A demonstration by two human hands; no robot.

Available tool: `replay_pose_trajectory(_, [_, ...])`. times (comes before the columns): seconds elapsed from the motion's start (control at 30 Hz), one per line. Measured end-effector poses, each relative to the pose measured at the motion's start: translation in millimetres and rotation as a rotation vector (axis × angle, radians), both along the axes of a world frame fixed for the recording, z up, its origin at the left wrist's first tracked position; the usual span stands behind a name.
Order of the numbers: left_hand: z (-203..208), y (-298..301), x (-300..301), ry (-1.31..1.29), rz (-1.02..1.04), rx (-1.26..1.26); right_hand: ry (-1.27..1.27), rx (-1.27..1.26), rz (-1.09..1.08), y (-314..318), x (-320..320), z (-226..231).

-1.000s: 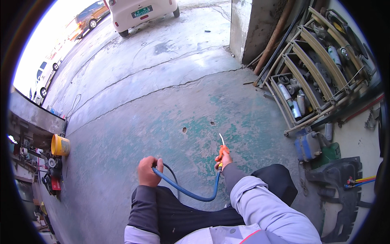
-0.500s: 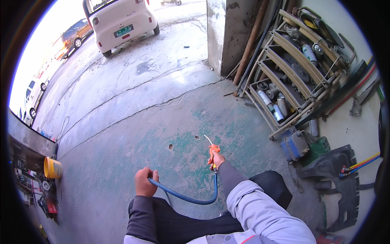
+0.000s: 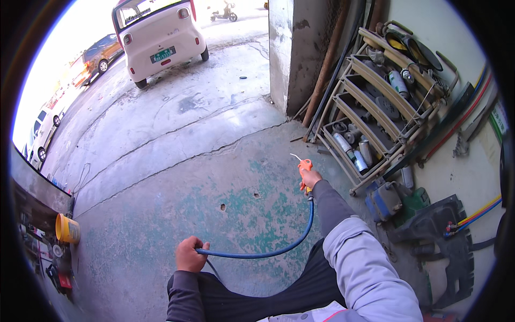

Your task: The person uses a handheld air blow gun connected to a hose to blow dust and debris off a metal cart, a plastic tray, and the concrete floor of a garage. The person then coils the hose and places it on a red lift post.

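Both hands are gripping something: the right hand (image 3: 311, 177) is holding an orange blow gun (image 3: 305, 165) with the fingers closing around its handle, and the left hand (image 3: 190, 254) is holding a blue hose (image 3: 257, 254) inside curled fingers. Blow gun is sitting in the right hand, ahead of and well apart from the left one, and is hovering above the floor (image 3: 161, 225). Its thin white nozzle (image 3: 295, 157) is pointing forward and to the left, while the right hand is covering part of the orange body. Below the grip, a yellow fitting (image 3: 309, 190) is joining the hose, which is bending in a wide curve toward the left hand, in front of the legs. On the right side, a metal rack (image 3: 387, 87) is standing near a pillar (image 3: 281, 59), and spray cans (image 3: 344, 144) are lying in it. Further, a yellow bucket (image 3: 68, 229) is standing at the left, and a white car (image 3: 161, 43) is standing outside.
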State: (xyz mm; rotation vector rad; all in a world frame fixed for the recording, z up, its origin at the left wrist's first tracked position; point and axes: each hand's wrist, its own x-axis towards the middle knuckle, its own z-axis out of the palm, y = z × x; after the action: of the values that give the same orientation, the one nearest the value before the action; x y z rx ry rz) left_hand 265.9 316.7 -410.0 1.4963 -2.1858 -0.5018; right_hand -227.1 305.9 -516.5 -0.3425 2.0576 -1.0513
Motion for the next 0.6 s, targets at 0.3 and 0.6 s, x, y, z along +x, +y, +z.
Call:
replay_pose_trajectory(0.3, [-3, -6, 13, 0.067, -0.039, 0.066, -0.288, -0.249, -0.091, -16, -9, 32])
replay_pose_trajectory(0.6, [-6, -6, 26, 0.083, -0.021, 0.017, 0.208, -0.363, 0.035, -55, 48, 50])
